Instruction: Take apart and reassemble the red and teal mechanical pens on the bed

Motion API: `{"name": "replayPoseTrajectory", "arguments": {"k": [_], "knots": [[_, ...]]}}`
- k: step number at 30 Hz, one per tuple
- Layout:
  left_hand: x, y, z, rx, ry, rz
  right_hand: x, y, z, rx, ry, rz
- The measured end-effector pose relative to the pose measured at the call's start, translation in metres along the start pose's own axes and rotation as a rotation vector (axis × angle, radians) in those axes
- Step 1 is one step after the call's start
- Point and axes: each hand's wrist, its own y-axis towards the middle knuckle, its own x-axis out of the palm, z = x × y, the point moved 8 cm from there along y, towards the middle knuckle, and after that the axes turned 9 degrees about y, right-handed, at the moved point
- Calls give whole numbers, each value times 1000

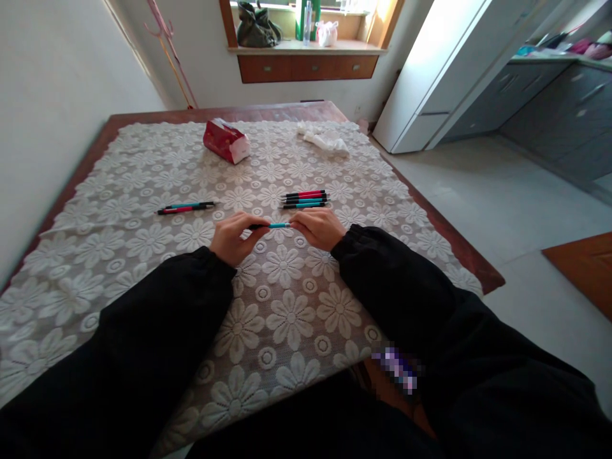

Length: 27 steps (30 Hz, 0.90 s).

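At far left, two slim pens, one teal and one red (185,207), lie on the lace-covered wooden surface (143,268). Your left hand (233,237) and right hand (318,228) each pinch an end of the teal-and-black pen (271,225) at mid-surface. Just beyond lies a row of four red and teal pens (305,199).

Bare lace tablecloth (287,306) lies open at lower centre, while a row of pens (306,199) blocks centre, two pens (185,208) centre-left, a red tissue pack (225,141) and white cloth (325,140) above.
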Motion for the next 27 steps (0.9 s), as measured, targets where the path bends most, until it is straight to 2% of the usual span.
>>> {"name": "replayPoseTrajectory", "arguments": {"k": [2, 6, 11, 15, 21, 27], "knots": [[1, 0, 1, 14, -15, -13, 1, 0, 2, 23, -6, -6], [-4, 0, -4, -72, -19, 40, 0, 0, 0, -11, 38, 32], [0, 0, 2, -6, -21, -9, 3, -1, 3, 29, -29, 0], [-1, -1, -5, -79, -11, 10, -1, -1, -1, -17, 5, 21], [2, -2, -1, -39, -43, -10, 9, -3, 5, 39, -53, -52], [0, -1, -14, -150, 18, -26, -5, -1, 9, 17, -88, 61]]}}
